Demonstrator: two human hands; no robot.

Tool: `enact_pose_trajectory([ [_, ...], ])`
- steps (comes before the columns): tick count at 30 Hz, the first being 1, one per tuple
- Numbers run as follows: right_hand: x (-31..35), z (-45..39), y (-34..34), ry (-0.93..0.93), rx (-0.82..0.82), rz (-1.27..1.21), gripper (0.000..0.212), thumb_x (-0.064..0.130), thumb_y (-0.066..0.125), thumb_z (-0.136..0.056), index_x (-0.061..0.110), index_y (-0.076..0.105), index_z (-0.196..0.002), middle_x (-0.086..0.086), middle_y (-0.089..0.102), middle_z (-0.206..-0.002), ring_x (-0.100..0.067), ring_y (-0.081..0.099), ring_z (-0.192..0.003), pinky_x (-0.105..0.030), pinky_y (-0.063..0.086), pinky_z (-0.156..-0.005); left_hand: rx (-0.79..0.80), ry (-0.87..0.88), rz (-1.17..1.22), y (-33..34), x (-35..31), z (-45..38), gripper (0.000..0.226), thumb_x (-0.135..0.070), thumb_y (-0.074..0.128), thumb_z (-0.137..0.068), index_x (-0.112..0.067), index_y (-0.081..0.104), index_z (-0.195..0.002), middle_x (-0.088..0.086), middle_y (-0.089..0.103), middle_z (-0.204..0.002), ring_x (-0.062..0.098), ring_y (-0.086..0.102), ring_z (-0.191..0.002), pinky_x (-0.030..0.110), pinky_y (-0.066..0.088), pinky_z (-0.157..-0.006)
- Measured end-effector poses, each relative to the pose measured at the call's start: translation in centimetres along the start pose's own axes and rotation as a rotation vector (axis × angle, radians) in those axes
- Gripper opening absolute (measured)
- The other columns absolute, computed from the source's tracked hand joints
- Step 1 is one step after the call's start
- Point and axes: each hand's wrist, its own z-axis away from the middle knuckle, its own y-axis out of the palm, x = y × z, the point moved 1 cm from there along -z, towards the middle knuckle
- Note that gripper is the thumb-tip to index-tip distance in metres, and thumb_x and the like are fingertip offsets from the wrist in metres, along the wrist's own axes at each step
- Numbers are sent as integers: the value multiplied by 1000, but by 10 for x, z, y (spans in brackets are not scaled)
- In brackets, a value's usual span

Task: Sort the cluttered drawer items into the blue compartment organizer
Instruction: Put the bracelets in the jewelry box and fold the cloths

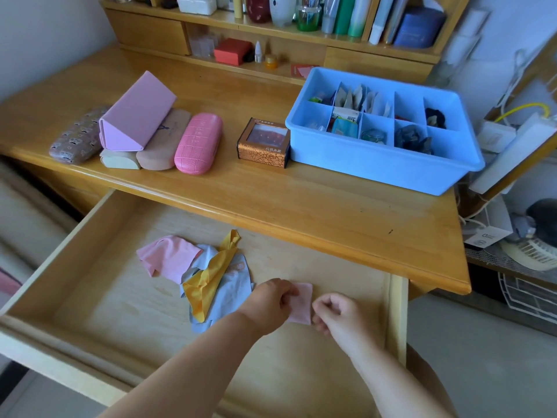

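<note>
Drawer (99, 297) stood pulled open across the lower frame, nearly emptied. Blue compartment organizer (376, 164) sat on the desk (301, 206) at upper right, several cells already filled. Loose cloths (196, 267), pink, yellow and pale blue, lay heaped at drawer centre. Step in hand, by my reading: folding one small pink cloth (301, 303) before filing it. Left hand (271, 300) had curled fingers pinching the cloth's left edge; right hand (334, 312) had fingers curled at its right edge, apparently pinching, though contact was partly hidden. Cloth lay between the two hands, low on the drawer floor, right of the heap. Next move likely calls for finishing the fold, then carrying it up and right to a free cell.
</note>
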Motion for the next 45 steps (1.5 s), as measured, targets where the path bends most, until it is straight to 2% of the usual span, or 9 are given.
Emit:
enact_pose_trajectory([
  [3, 15, 1, 7, 131, 188, -455, 26, 3, 43, -98, 11, 68, -95, -10, 73, -82, -23, 69, -74, -26, 54, -65, 24, 19, 2, 2, -4, 3, 32, -6, 51, -82, -15, 61, -112, 2, 60, -111, 10, 55, -91, 9, 38, -73],
  [6, 18, 2, 12, 240, 245, -350, 26, 4, 39, -99, 12, 59, -112, -9, 72, -93, -23, 69, -82, -28, 51, -72, 35, 91, -27, 2, -5, 13, 22, -7, 52, -84, -15, 60, -103, -3, 52, -125, 8, 54, -98, 10, 41, -81],
  [13, 17, -2, 5, 289, 144, -376, 25, 5, 36, -99, 8, 57, -112, -13, 69, -91, -26, 67, -77, -31, 52, -68, 135, 42, -185, -16, 18, 39, 38, -16, 53, -91, -20, 53, -129, -5, 44, -135, 12, 45, -124, 22, 32, -105],
  [19, 26, -13, 11, 215, 146, -396, 24, 7, 38, -99, 14, 56, -114, -10, 70, -90, -22, 66, -74, -27, 52, -63, 138, 199, -381, -11, -1, 54, 37, -21, 47, -93, -18, 52, -130, 1, 45, -125, 19, 45, -115, 32, 38, -97],
  [24, 24, -25, 12, 223, 154, -569, 29, 2, 36, -99, 16, 44, -124, -17, 65, -104, -29, 61, -97, -31, 50, -77, 192, 136, -376, -10, 1, 56, 36, -19, 47, -93, -17, 53, -129, 0, 45, -128, 21, 47, -116, 34, 39, -99],
  [27, 18, -25, 11, 195, 130, -594, 18, 7, 44, -98, 13, 56, -110, -10, 67, -97, -22, 63, -84, -29, 50, -70, 78, 90, -304, -22, 4, 58, 34, -26, 49, -93, -22, 56, -126, -3, 50, -128, 18, 51, -115, 31, 41, -95],
  [33, -4, -2, 5, -123, 19, 57, 31, 9, 60, -90, 12, 59, -59, 3, 53, -48, -7, 44, -46, -26, 36, -52, -562, -296, -127, -94, 54, 58, 16, -27, 61, -88, -20, 64, -101, -3, 59, -100, 17, 57, -78, 25, 37, -63],
  [39, 1, 18, 3, -360, 68, 529, 31, 28, 65, -83, 27, 49, -57, 14, 49, -53, -7, 38, -50, -20, 28, -50, -427, -169, -373, -105, 58, 17, 30, -37, 55, -90, -30, 62, -118, -1, 51, -114, 21, 49, -107, 28, 37, -89],
  [45, 30, 15, 7, -366, 58, 468, 19, 22, 66, -82, 25, 59, -65, 14, 52, -54, -5, 42, -50, -20, 33, -53, -409, 27, -333, -118, 48, 11, 11, -25, 62, -86, -22, 71, -92, -5, 64, -99, 19, 53, -96, 25, 35, -76],
])
